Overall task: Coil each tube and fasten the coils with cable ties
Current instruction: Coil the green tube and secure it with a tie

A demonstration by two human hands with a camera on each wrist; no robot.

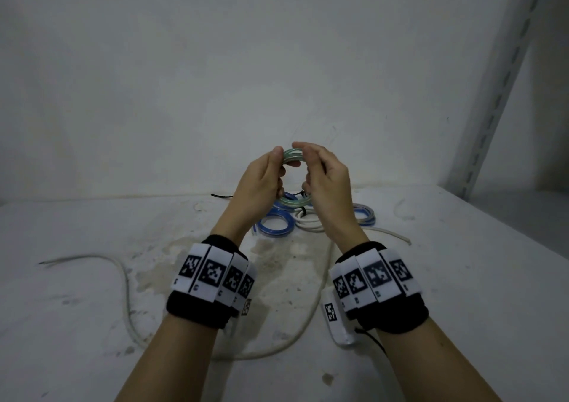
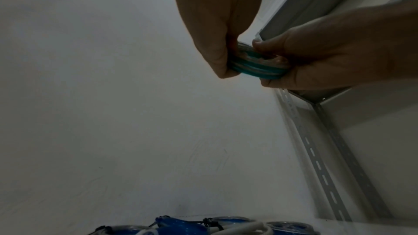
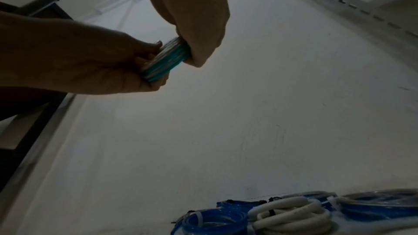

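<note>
— Where's your green coil [image 1: 292, 155]?

— Raised above the table [image 1: 92, 309], between your hands: left hand [image 1: 261, 183] pinching its nine o'clock side, right hand [image 1: 323, 180] gripping three o'clock.

— The tied coils [image 1: 278, 224]?

— Lying beneath.

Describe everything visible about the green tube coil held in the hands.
The green tube coil is a small ring of several stacked turns of translucent teal-green tubing, plastic by its look. It is held in the air above the shelf, apart from the coils lying below. The left hand and right hand pinch opposite sides. No cable tie shows on it.
</note>
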